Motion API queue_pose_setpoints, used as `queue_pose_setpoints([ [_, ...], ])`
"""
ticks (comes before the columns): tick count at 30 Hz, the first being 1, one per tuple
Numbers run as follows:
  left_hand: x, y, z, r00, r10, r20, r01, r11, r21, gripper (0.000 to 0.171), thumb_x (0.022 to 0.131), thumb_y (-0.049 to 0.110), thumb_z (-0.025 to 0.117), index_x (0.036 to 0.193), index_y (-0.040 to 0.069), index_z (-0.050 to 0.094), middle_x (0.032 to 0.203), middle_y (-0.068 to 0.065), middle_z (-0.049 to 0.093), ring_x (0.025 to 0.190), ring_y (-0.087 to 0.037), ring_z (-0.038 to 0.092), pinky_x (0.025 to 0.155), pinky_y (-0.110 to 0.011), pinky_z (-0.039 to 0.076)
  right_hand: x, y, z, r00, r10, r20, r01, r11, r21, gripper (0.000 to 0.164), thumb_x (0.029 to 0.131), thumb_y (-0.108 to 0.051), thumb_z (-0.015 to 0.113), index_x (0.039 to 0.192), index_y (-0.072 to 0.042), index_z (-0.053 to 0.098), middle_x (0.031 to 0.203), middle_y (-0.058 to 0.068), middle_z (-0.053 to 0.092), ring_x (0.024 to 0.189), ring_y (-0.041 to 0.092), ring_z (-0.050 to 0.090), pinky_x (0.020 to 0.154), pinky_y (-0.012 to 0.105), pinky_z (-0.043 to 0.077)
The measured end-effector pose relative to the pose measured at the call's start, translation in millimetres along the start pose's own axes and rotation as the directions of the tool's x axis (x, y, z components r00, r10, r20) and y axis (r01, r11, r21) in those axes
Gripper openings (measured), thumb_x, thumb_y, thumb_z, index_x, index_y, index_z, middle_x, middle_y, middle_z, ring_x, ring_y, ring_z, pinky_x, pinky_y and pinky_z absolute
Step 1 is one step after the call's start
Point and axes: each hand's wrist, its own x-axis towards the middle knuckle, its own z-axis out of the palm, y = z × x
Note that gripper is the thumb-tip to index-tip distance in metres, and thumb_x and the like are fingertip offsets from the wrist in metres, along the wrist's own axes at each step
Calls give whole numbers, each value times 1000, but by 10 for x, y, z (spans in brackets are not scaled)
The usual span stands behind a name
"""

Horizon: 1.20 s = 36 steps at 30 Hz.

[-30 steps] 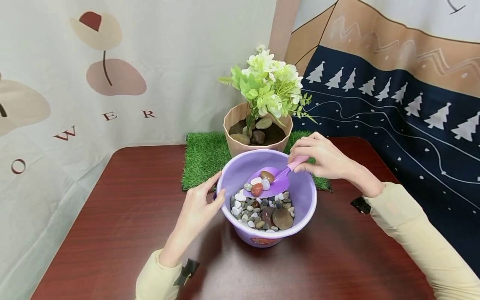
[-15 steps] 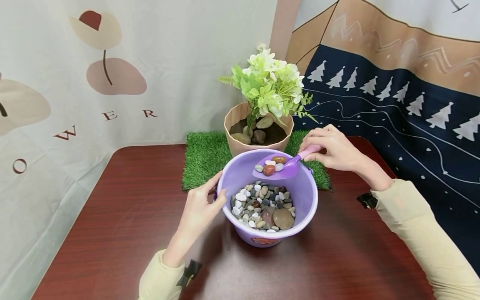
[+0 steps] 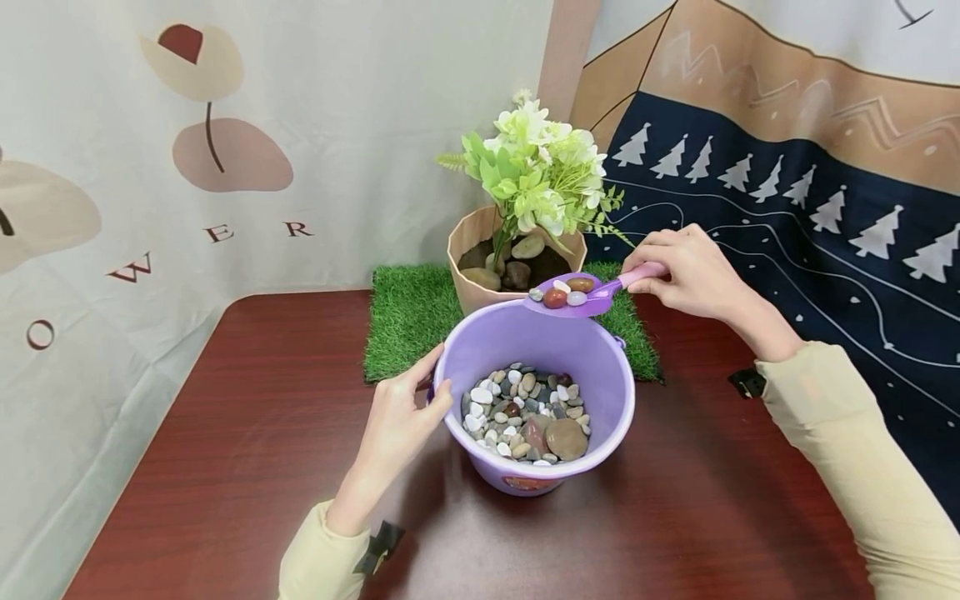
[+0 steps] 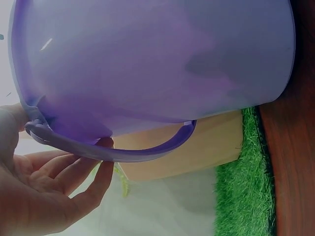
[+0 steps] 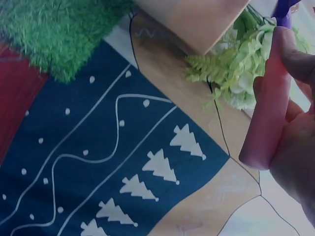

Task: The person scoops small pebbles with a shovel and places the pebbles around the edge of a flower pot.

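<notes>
A purple plastic bucket [image 3: 611,421] stands on the table with mixed pebbles [image 3: 495,417] in its bottom. My left hand [image 3: 397,425] holds it at the left rim; in the left wrist view the fingers of that hand [image 4: 54,187] reach the bucket's side by its hanging handle [image 4: 98,150]. My right hand [image 3: 686,271] grips the pink handle of a small purple shovel [image 3: 600,302], also seen as the shovel handle [image 5: 268,108] in the right wrist view. Several smooth stones [image 3: 555,297] lie on the shovel's blade, above the bucket's far rim and in front of the flowerpot.
Behind the bucket, a faceted beige flowerpot [image 3: 468,287] holds soil, larger stones and white-green flowers [image 3: 540,158]. It stands on a green grass mat [image 3: 405,321] on the reddish-brown table [image 3: 277,417]. Printed curtains [image 3: 337,150] hang behind the table.
My right hand has lifted the loaded shovel out of the bucket, up and to the right, toward the flowerpot. The left hand has stayed at the bucket's rim.
</notes>
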Motion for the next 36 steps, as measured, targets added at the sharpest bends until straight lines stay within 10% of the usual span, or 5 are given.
queue_pose_setpoints([
  [22,-6,-12,16,1000,1,-6,-1,1000,6,47,78,8,64,123,1,57,96,-16,70,86,-24,69,74,-33,57,432,90,-47,994,76,73,-59,976,-211,9,78,-19,68,83,-12,68,79,7,64,80,25,55,71,41,33],
  [36,0,-4,16,1000,1,-9,-1,1000,10,47,77,8,64,123,1,57,98,-16,70,87,-24,69,74,-33,58,565,-6,25,993,-117,-14,103,921,-376,4,75,-7,66,78,-8,64,80,12,60,76,31,52,70,44,36],
])
